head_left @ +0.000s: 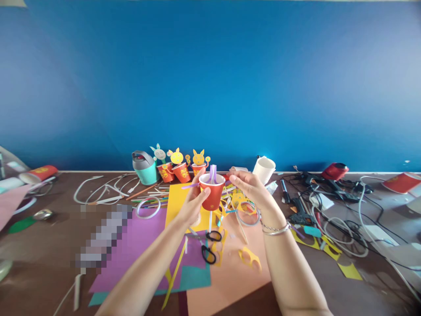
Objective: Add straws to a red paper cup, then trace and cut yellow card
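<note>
My left hand (194,202) is wrapped round a red paper cup (212,197), held upright above the table. Purple and white strips (213,174) stand up inside the cup, and a white stick (210,220) shows below its base. One purple strip (189,187) juts out on the cup's left side. At the cup's right, my right hand (246,184) is closed in a pinch near the rim, with a purple strip (226,182) at its fingertips. Scissors (208,245) with black handles lie open below the cup.
Red cups (180,173) with paper animal heads stand by the wall, beside a teal container (145,169). Coloured paper sheets (144,259), tape rolls (148,207) and scraps cover the middle. A glue gun (300,213) and tangled cables (345,237) lie right.
</note>
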`<action>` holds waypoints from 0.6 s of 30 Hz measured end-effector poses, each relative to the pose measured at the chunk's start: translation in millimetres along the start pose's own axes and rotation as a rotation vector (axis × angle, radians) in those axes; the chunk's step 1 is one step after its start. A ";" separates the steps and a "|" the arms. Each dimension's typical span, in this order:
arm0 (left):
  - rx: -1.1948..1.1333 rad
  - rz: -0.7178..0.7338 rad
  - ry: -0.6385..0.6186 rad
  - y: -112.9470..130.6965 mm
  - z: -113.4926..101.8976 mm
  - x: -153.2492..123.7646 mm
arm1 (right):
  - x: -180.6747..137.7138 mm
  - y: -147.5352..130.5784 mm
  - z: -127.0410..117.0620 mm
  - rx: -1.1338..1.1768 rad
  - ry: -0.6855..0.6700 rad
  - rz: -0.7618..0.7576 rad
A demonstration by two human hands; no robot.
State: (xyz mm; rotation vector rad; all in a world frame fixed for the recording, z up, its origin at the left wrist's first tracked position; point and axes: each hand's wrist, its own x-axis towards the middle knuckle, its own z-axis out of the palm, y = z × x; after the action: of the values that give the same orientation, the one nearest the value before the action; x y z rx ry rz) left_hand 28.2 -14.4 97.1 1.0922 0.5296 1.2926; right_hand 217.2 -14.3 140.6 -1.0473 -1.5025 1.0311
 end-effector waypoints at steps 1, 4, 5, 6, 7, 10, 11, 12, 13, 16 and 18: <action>-0.002 0.024 0.021 0.9 1.4 -0.5 | 0.2 0.8 0.3 0.043 -0.055 0.035; -0.009 0.042 0.091 3.6 6.7 -2.5 | 1.0 3.4 7.2 0.247 -0.050 0.099; -0.015 0.042 0.116 3.9 8.3 -3.0 | 1.2 3.9 10.9 0.308 -0.011 0.096; -0.021 0.046 0.138 3.7 9.6 -3.2 | 1.3 4.2 14.7 0.355 0.020 0.089; -0.027 0.053 0.156 3.1 10.5 -3.0 | 1.3 4.1 18.4 0.389 0.036 0.082; -0.050 0.114 0.202 0.2 11.4 -1.5 | 0.3 2.0 27.1 0.439 0.051 0.067; -0.055 0.134 0.222 -0.5 11.4 -1.0 | -0.2 0.9 29.0 0.448 0.054 0.062; -0.058 0.147 0.245 -0.7 11.5 -0.5 | -0.5 -0.2 30.6 0.457 0.056 0.056; -0.058 0.152 0.264 -0.6 11.6 -0.3 | -0.7 -1.0 31.8 0.467 0.054 0.057; -0.056 0.134 0.269 1.6 12.7 -0.6 | 0.1 -1.2 34.4 0.500 0.082 0.072; -0.072 0.133 0.256 3.7 13.7 -1.1 | 1.6 0.3 35.2 0.522 0.137 0.052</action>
State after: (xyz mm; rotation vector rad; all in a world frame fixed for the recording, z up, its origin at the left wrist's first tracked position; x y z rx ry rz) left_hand 37.6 -20.4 106.0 0.9200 0.6033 1.5688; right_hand 182.4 -16.1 135.7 -0.7657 -1.0185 1.2725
